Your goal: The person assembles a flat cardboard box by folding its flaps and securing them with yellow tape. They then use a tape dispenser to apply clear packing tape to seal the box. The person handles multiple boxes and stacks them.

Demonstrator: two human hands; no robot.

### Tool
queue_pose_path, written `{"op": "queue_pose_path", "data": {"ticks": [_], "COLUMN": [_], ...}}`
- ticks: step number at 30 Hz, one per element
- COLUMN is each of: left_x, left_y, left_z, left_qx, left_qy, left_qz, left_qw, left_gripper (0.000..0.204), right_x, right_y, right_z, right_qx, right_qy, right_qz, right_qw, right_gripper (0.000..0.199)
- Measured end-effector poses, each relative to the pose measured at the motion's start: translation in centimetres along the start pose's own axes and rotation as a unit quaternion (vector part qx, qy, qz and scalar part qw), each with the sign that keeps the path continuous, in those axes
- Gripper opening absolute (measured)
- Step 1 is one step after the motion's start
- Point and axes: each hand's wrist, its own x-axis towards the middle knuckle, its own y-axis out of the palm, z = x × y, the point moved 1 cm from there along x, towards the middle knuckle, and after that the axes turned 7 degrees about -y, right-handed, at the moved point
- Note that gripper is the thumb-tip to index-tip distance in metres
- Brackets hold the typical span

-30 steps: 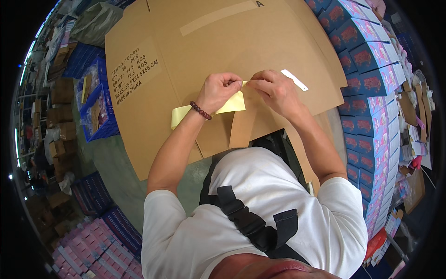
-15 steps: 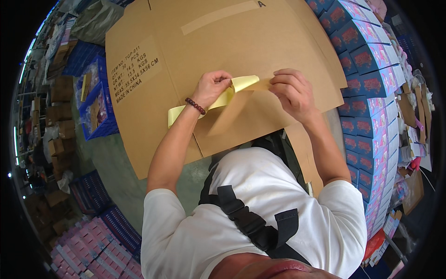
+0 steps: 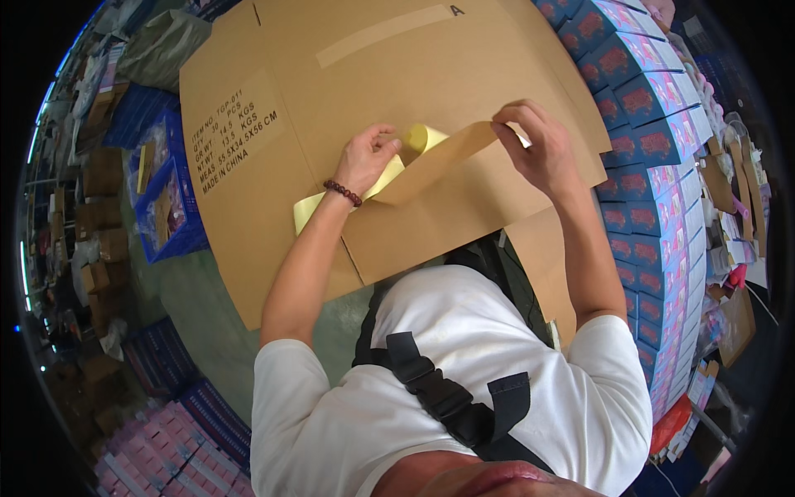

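Gripping, left hand: fingers closed on the long yellow backing strip, pinned against the big flat brown cardboard box.
Right hand: pinching the curled edge of the brown tape band, lifted off the cardboard.
Strip position: middle of the box, between both hands.
Right side: stacked blue and pink cartons, just beside the box.
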Motion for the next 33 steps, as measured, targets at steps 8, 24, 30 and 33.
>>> {"op": "queue_pose_path", "data": {"ticks": [8,24,30,33], "left_x": [-2.9,0.1,-0.4,-0.4], "left_y": [-3.0,-1.4,-1.1,-1.1], "left_z": [-6.1,-7.1,-7.7,-7.7], "left_qx": [0.047,0.014,-0.041,-0.044], "left_qy": [0.028,-0.050,-0.074,-0.074], "left_qz": [0.156,0.297,0.300,0.309], "left_qw": [0.986,0.953,0.950,0.947], "left_gripper": [0.044,0.033,0.030,0.030], "right_x": [2.7,2.9,1.4,0.8], "right_y": [1.7,2.4,3.7,4.5], "right_z": [-0.9,-4.1,-5.4,-5.5], "right_qx": [0.157,0.404,0.464,0.491], "right_qy": [0.209,0.331,0.387,0.399], "right_qz": [0.136,0.206,0.195,0.192], "right_qw": [0.955,0.827,0.773,0.750], "right_gripper": [0.009,0.012,0.013,0.013]}}
